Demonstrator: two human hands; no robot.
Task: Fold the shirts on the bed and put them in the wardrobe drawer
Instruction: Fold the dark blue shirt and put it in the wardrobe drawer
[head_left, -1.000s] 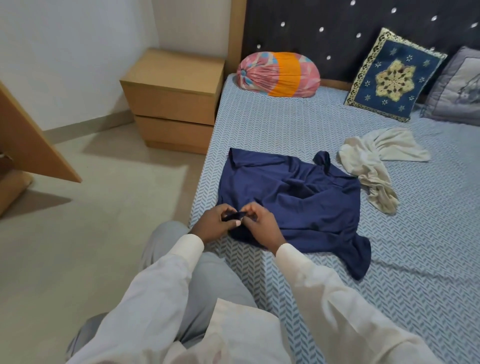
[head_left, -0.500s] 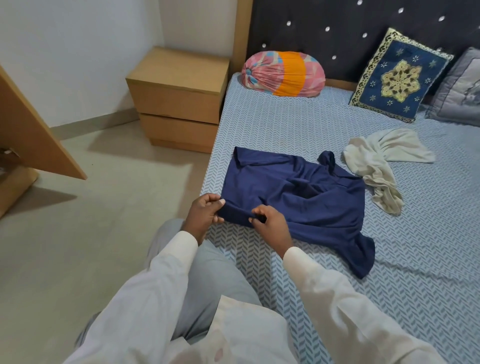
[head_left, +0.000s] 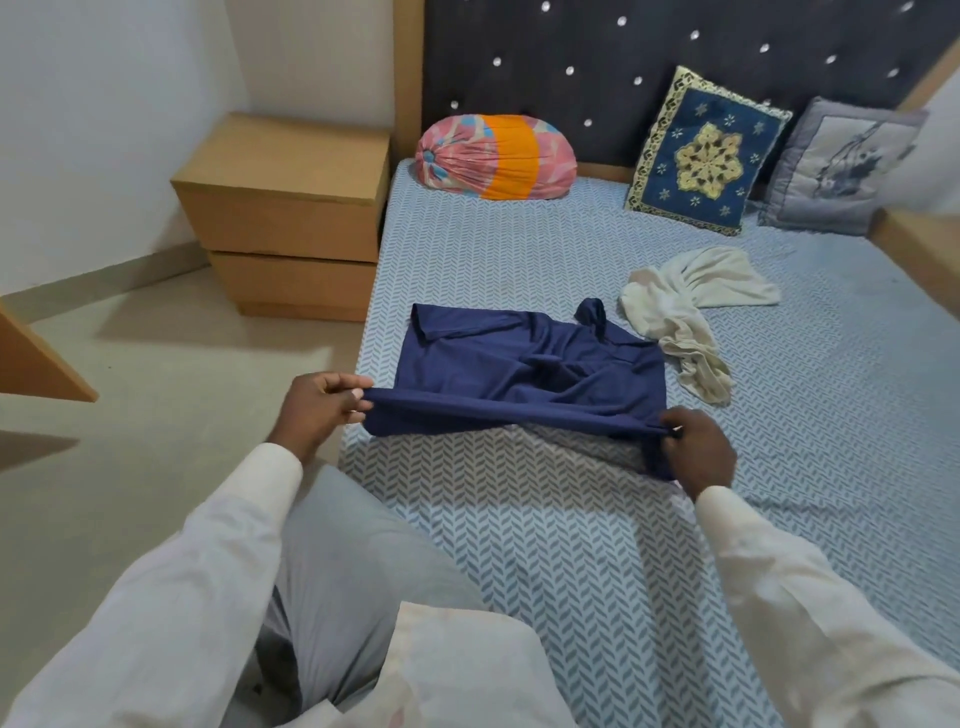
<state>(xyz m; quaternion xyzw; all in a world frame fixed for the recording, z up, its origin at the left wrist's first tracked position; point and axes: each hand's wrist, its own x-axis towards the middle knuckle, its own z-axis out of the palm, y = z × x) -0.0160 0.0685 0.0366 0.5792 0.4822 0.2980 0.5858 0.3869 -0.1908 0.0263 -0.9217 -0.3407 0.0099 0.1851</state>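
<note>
A navy blue shirt (head_left: 519, 364) lies on the bed (head_left: 571, 519) near its left edge. Its near hem is lifted off the sheet and stretched taut between my hands. My left hand (head_left: 317, 410) pinches the hem's left corner just past the bed's edge. My right hand (head_left: 698, 449) grips the right corner. A crumpled cream shirt (head_left: 685, 306) lies on the sheet just beyond and to the right of the blue one.
A wooden two-drawer nightstand (head_left: 285, 218) stands left of the bed by the wall. A pink and orange bolster (head_left: 493, 156), a blue embroidered cushion (head_left: 706, 156) and a grey cushion (head_left: 836, 166) lean against the dark headboard. A wooden panel (head_left: 36, 358) juts in at far left.
My hands, close together on the shirt's near edge a second ago, have spread apart along the hem. The hem is now raised and pulled straight between them.
</note>
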